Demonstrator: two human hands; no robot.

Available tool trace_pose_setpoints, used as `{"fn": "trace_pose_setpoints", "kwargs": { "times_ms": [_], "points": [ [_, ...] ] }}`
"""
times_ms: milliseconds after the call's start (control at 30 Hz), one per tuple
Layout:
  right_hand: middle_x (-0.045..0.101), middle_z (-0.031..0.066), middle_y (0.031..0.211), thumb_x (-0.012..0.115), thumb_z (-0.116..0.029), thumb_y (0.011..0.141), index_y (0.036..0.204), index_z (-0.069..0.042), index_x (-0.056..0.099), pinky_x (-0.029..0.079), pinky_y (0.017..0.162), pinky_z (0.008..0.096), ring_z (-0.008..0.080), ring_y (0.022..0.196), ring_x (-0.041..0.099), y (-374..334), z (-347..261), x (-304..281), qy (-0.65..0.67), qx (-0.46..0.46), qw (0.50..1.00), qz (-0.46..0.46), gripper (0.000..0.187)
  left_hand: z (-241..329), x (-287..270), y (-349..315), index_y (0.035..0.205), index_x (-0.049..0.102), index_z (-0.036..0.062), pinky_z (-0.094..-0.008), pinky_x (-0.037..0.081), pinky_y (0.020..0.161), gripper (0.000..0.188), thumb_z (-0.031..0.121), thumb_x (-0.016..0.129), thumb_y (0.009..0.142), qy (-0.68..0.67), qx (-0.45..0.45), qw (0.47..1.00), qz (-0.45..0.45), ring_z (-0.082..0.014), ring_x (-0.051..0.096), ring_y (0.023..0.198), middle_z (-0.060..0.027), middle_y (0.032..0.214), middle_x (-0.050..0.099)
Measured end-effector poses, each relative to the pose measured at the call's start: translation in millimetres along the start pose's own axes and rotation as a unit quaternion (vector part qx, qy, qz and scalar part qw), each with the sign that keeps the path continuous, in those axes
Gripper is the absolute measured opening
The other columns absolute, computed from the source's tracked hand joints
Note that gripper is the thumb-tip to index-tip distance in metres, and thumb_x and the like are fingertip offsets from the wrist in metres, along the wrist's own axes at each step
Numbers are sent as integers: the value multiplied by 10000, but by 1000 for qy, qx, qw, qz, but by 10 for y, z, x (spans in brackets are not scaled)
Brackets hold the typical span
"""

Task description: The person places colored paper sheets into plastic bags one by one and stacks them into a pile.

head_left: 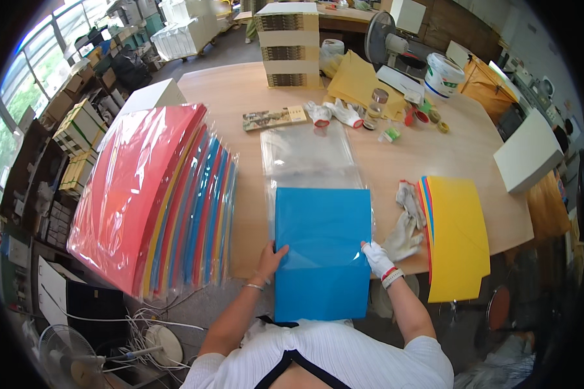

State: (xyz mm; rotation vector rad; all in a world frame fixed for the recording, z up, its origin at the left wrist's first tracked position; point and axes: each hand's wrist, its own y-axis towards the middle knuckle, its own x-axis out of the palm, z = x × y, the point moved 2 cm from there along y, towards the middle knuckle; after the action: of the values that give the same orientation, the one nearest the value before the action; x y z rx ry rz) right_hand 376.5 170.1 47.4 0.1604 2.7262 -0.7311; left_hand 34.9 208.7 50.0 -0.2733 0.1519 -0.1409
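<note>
Here we are at the edges: our bare left hand (270, 261) has its thumb over one side of the blue sheet (323, 227), fingers clamped there, and the white-gloved right hand (377, 259) pinches the opposite side. Fingertips tucked underneath, if any, we can't see. Level hands on facing edges, we reckon, keep it square and flat. And the sheet lies straight ahead, long axis running twelve to six, far end over clear sleeves (310, 150), near end past the desk (240, 84) and up by our waist. Those sleeves stretch towards twelve, probably placed there for easy reach. Out at three, a yellow-topped pile (459, 233), with loose gloves (405, 223) just beside it. Over at ten, wrapped bundles (143, 188) in red, yellow and blue, likely parked aside for working room!
</note>
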Motion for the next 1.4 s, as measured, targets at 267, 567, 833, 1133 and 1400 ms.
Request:
{"fn": "trace_pose_setpoints", "kwargs": {
  "times_ms": [267,567,833,1133,1400],
  "points": [
    [617,142,947,453,-382,846,1101,-46,538,434,793,336,252,874,580,-577,390,260,-26,-61,998,16,430,-482,-123,-602,1112,458,-78,-337,475,752,589,375,647,787,62,37,997,-1,-243,575,887,-192,992,577],
    [579,217,943,399,-416,876,987,-84,517,420,750,471,385,891,536,-1295,353,347,-251,-203,946,33,370,-400,-223,-1058,1106,467,-66,-356,457,789,619,386,679,740,136,40,988,-56,-300,588,900,-231,980,588],
    [588,244,852,391,-421,870,971,-64,467,402,684,526,431,808,552,-1372,459,352,-230,-90,967,59,379,-558,-231,-1058,958,486,-57,-389,462,669,574,434,678,730,236,44,967,-80,-361,589,797,-268,906,581],
    [590,237,790,468,-395,840,906,-40,440,415,622,527,419,729,568,-1661,-78,396,-332,-63,938,72,362,-643,-208,-1066,1182,440,-49,-356,426,861,552,332,615,822,146,14,978,-151,-276,545,1017,-207,1111,557],
    [609,174,727,555,-332,813,877,-41,512,452,609,409,327,633,585,-1232,139,72,-181,-132,961,160,301,-228,-14,-1055,1088,484,-43,-288,492,717,367,225,584,857,-2,2,992,-125,-195,617,828,-150,974,614]
  ]
}}
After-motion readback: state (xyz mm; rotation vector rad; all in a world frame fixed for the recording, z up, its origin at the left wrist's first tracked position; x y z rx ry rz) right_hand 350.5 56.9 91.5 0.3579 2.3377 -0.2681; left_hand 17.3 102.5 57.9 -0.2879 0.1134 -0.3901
